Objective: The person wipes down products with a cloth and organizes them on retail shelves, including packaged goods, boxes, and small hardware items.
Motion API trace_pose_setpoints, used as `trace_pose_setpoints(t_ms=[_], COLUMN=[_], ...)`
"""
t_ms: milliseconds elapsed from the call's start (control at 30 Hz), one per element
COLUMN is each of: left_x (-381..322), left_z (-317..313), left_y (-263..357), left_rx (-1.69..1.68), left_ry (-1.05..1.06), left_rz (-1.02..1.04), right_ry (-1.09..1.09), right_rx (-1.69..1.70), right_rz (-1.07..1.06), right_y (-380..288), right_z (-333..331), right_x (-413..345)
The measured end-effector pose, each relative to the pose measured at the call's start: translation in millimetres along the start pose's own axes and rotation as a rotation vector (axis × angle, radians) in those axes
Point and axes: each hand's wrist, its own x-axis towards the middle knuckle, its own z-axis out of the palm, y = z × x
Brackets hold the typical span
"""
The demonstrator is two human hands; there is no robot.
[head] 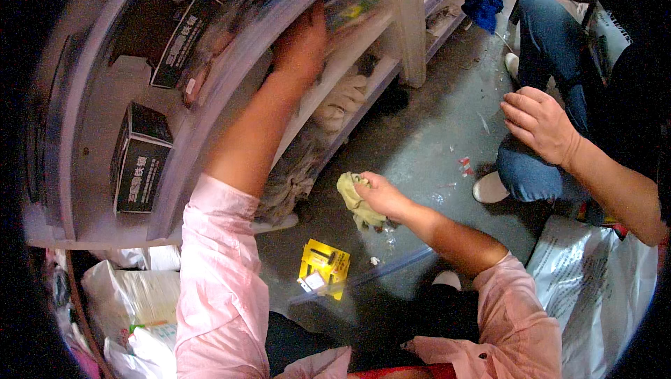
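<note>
My left hand (pixel 306 46) reaches into a compartment of the white metal shelf (pixel 230 64). It is blurred and partly in shadow, and its fingers are beside a green and yellow package (pixel 351 6); whether it grips anything cannot be told. Lower down, over the floor, my right hand (pixel 381 196) holds a crumpled yellow-green cloth (pixel 359 203), which hangs below the fingers. Two black boxes with white writing, one tilted (pixel 186 38) and one upright (pixel 144 164), stand on the shelf left of my left arm.
A yellow card package (pixel 325 269) lies on the floor (pixel 414 153). Pale work gloves (pixel 341 101) fill a lower shelf. At right a seated person in jeans (pixel 550 64) holds a blue cloth (pixel 483 5). Plastic sacks stand at lower right (pixel 582 279) and lower left (pixel 136 295).
</note>
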Motion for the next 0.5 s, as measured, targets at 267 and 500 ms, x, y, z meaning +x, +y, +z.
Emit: trace_pose_setpoints(t_ms=[267, 500], left_x=[-75, -166], left_z=[-91, -105], left_y=[90, 119], left_rx=[0.163, -0.257], left_ry=[-0.119, -0.509], left_rz=[0.174, 0.109], right_ry=[-0.168, 0.037], right_rx=[0.649, 1.004], right_rz=[-0.385, -0.172], right_y=[-87, -92], right_z=[-22, 3], right_x=[-40, -46])
